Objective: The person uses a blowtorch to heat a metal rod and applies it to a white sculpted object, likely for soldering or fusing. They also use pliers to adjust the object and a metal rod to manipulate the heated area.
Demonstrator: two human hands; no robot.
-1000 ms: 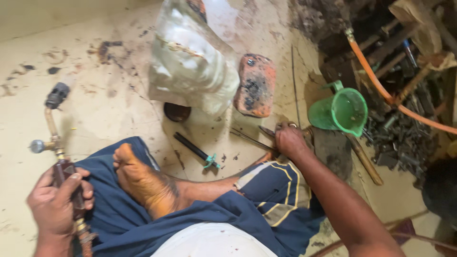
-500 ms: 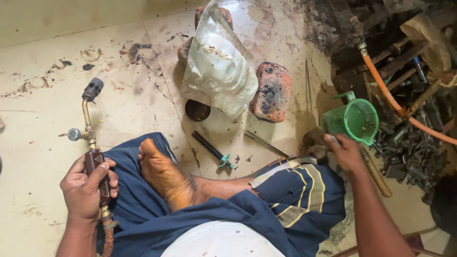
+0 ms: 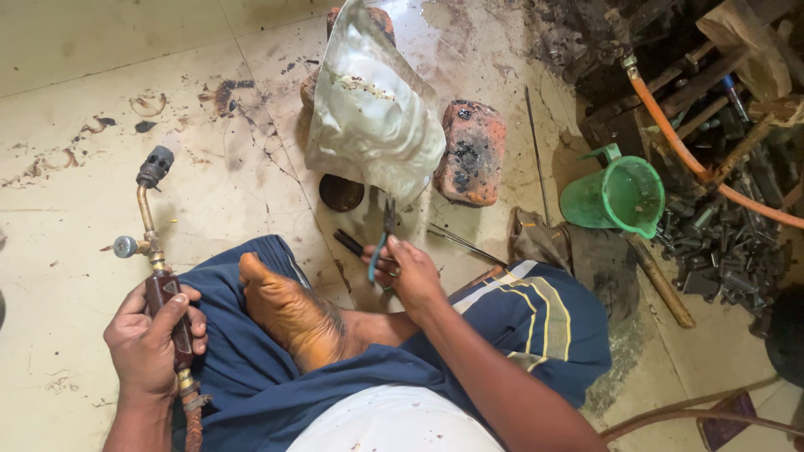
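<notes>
Brick (image 3: pixel 470 153) beside dented metal vessel (image 3: pixel 372 113)

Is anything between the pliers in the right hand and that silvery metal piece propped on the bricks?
Nothing visible. The pliers in the right hand point up at the metal piece, with only bare floor between; the dark round cap lies off to one side.

I sit on the floor (image 3: pixel 100 100), one foot (image 3: pixel 289 314) crossed between my hands. My left hand (image 3: pixel 151 339) grips a torch (image 3: pixel 151 226) whose nozzle points away from me. My right hand (image 3: pixel 410 272) holds pliers (image 3: pixel 385 230) just before a small round cup (image 3: pixel 341 192). Behind the cup a crumpled sheet (image 3: pixel 373 109) leans on a brick (image 3: pixel 471 152) to its right. A thin rod (image 3: pixel 465 243) lies right of the pliers; farther right stands a jug (image 3: pixel 620 197), beside a scrap pile (image 3: pixel 720 243) crossed by a hose (image 3: pixel 687 155).
</notes>
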